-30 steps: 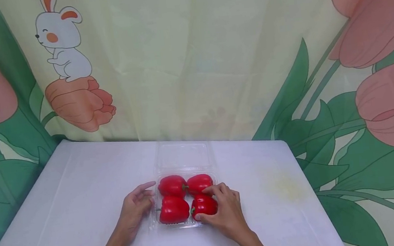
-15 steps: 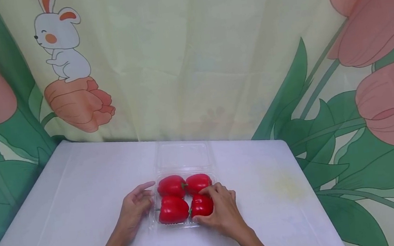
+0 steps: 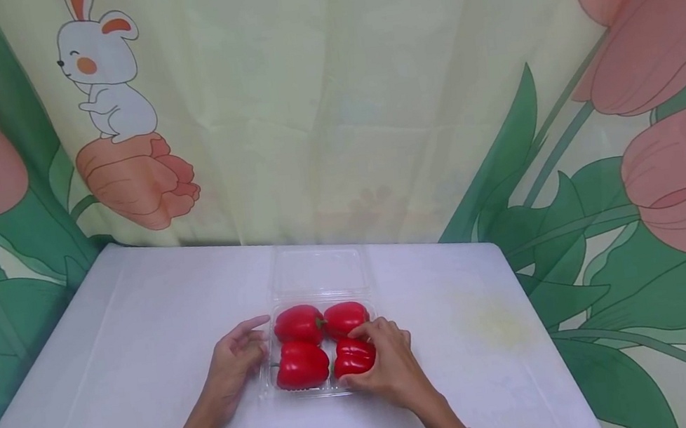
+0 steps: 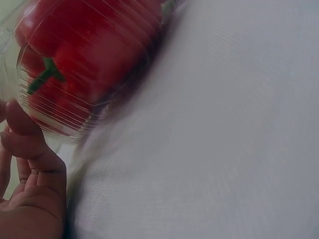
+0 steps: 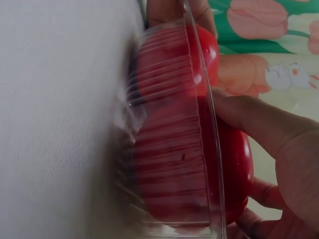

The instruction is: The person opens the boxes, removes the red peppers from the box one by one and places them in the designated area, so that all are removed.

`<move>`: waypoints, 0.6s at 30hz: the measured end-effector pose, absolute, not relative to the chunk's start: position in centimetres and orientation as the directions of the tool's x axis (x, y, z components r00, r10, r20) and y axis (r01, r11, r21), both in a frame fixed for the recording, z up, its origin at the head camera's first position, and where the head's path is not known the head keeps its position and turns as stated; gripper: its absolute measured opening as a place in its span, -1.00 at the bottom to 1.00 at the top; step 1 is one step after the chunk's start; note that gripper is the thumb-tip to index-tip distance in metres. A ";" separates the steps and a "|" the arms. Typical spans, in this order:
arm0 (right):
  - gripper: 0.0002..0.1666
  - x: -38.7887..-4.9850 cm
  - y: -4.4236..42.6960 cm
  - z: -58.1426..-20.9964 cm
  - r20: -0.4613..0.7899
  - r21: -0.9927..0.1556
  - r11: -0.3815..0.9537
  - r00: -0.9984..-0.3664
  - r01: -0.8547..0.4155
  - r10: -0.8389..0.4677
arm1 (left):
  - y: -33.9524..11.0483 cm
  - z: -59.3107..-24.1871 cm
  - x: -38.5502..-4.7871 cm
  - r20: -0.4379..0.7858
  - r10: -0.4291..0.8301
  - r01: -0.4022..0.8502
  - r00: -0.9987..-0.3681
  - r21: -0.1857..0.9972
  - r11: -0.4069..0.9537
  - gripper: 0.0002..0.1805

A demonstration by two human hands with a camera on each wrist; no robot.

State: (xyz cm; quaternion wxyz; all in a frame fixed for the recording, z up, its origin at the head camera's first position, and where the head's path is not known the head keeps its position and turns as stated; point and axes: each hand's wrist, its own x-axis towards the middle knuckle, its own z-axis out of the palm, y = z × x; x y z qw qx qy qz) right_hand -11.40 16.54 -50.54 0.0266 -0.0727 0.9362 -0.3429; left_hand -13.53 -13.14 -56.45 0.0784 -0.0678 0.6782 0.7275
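Glossy red pepper [image 3: 353,359], grooved, btwn R fingers [image 3: 377,331] in clr box [image 3: 313,395].

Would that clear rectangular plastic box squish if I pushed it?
The clear rectangular plastic box looks thin-walled, so its sides might flex a bit. It sits low and wide, so it would probably slide, not tip.

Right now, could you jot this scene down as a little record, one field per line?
Container: clear plastic box, its lid open behind
Contents: far-left pepper, far-right pepper, near-left pepper, near-right pepper; all red
Left hand: at the box's left side; contact unclear
Right hand: grips the near-right pepper
Surface: white-covered table
Backdrop: cloth printed with rabbit and tulips
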 end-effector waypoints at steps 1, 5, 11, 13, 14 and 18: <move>-0.07 -11.4 16.6 -50.5 0.000 -0.648 0.752 -0.988 -0.119 -0.156 | -13.2 -56.4 -13.5 -0.205 0.024 -0.206 -0.978 0.976 -0.069 -0.40; -0.09 -11.5 17.0 -50.5 0.000 -0.682 0.723 -0.988 -0.113 -0.155 | -13.2 -56.4 -13.5 -0.202 0.027 -0.203 -0.979 0.977 -0.071 -0.40; -0.10 -11.7 17.7 -50.4 -0.037 -0.759 0.647 -0.987 -0.074 -0.156 | -13.2 -56.3 -13.5 -0.202 0.024 -0.204 -0.979 0.977 -0.069 -0.39; -0.10 -11.8 18.0 -50.3 -0.036 -0.780 0.621 -0.985 -0.078 -0.168 | -13.2 -56.3 -13.5 -0.204 0.022 -0.205 -0.979 0.976 -0.068 -0.39; -0.11 -11.8 18.1 -50.2 -0.033 -0.790 0.608 -0.984 -0.082 -0.174 | -13.2 -56.3 -13.5 -0.204 0.022 -0.205 -0.979 0.976 -0.068 -0.39; -0.12 -11.7 18.5 -50.0 -0.014 -0.833 0.545 -0.981 -0.095 -0.193 | -13.2 -56.4 -13.5 -0.202 0.023 -0.203 -0.979 0.977 -0.071 -0.38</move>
